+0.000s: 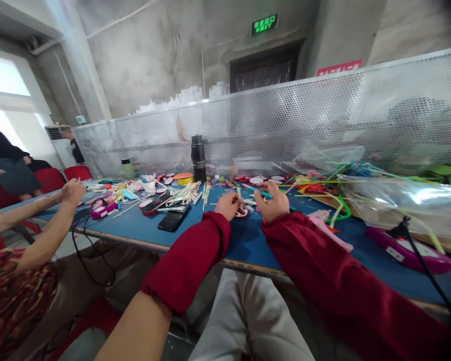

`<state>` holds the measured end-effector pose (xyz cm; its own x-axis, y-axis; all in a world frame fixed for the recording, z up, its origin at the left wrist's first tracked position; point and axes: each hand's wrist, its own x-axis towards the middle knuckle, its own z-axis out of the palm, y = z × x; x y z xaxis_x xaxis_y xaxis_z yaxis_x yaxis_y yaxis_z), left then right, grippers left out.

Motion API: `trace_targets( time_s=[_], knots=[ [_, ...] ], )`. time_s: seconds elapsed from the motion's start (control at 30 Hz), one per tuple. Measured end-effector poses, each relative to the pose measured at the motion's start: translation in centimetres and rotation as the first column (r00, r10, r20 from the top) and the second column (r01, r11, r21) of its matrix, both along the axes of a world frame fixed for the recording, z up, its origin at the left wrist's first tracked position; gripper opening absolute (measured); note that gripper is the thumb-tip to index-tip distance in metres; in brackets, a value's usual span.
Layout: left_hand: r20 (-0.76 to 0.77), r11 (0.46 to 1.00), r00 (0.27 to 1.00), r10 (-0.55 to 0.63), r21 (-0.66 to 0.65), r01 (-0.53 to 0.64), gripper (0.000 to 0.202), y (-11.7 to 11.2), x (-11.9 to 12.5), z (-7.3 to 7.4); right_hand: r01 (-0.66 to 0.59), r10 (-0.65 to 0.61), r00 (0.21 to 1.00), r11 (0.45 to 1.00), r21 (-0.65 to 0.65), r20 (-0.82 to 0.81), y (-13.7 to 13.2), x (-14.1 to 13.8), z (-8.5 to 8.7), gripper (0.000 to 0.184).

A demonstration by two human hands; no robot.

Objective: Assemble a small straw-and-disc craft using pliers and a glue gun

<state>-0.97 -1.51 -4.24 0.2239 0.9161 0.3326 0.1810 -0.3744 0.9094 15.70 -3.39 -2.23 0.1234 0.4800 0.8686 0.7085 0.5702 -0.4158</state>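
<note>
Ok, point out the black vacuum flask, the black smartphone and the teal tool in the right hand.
Black vacuum flask [198, 163]: head view, middle of its body.
Black smartphone [173, 219]: head view, middle of its upper face.
Teal tool [265, 194]: head view, exposed part of its shaft.

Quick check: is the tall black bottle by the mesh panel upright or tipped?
Upright: the black bottle stands on the blue table, its body vertical and its cap at the top.

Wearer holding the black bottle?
No: the black bottle stands upright on the blue table, apart from the left hand and right hand.
</note>
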Motion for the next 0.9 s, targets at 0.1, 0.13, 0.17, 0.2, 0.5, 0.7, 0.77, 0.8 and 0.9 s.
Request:
trace_targets(
  time_s=[0.1, 0.13, 0.17, 0.2, 0.5, 0.7, 0.77, 0.8, 0.9],
  knots=[
    [0.021, 1.000, 1.000, -0.006, -0.021, 0.006, 0.011, 0.37, 0.02, -0.34, -0.003, 0.002, 1.000, 1.000, 0.025, 0.010, -0.29, -0.19, 0.17, 0.013],
    [0.020, 1.000, 1.000, -0.008, -0.017, 0.008, 0.010, 0.43, 0.03, -0.40, -0.004, 0.003, 1.000, 0.999, 0.035, 0.021, -0.40, -0.26, 0.23, 0.012],
    [0.017, 1.000, 1.000, -0.010, -0.014, 0.010, 0.009, 0.45, 0.04, -0.42, -0.006, 0.005, 1.000, 0.999, 0.044, 0.031, -0.51, -0.31, 0.28, 0.011],
    [0.015, 1.000, 1.000, -0.011, -0.014, 0.011, 0.009, 0.42, 0.06, -0.42, -0.011, 0.009, 0.999, 0.999, 0.053, 0.038, -0.61, -0.36, 0.32, 0.010],
    [0.018, 1.000, 1.000, -0.019, -0.017, 0.019, 0.009, 0.46, 0.09, -0.57, -0.038, 0.035, 0.998, 0.998, 0.054, 0.061, -0.89, -0.59, 0.39, 0.012],
    [0.005, 1.000, 1.000, -0.023, -0.008, 0.023, 0.010, 0.64, 0.05, -0.73, -0.057, 0.054, 0.997, 0.997, 0.048, 0.062, -0.97, -0.74, 0.34, 0.014],
    [0.002, 1.000, 1.000, -0.025, -0.006, 0.025, 0.010, 0.41, 0.09, -0.58, -0.068, 0.064, 0.996, 0.997, 0.046, 0.068, -0.93, -0.78, 0.26, 0.014],
    [0.002, 1.000, 1.000, -0.029, -0.006, 0.029, 0.011, 0.31, 0.10, -0.51, -0.075, 0.072, 0.995, 0.996, 0.046, 0.071, -0.88, -0.79, 0.20, 0.014],
    [-0.004, 0.999, 0.999, -0.034, -0.003, 0.034, 0.012, 0.16, 0.09, -0.41, -0.094, 0.090, 0.993, 0.995, 0.044, 0.079, -0.68, -0.81, 0.01, 0.013]
  ],
)
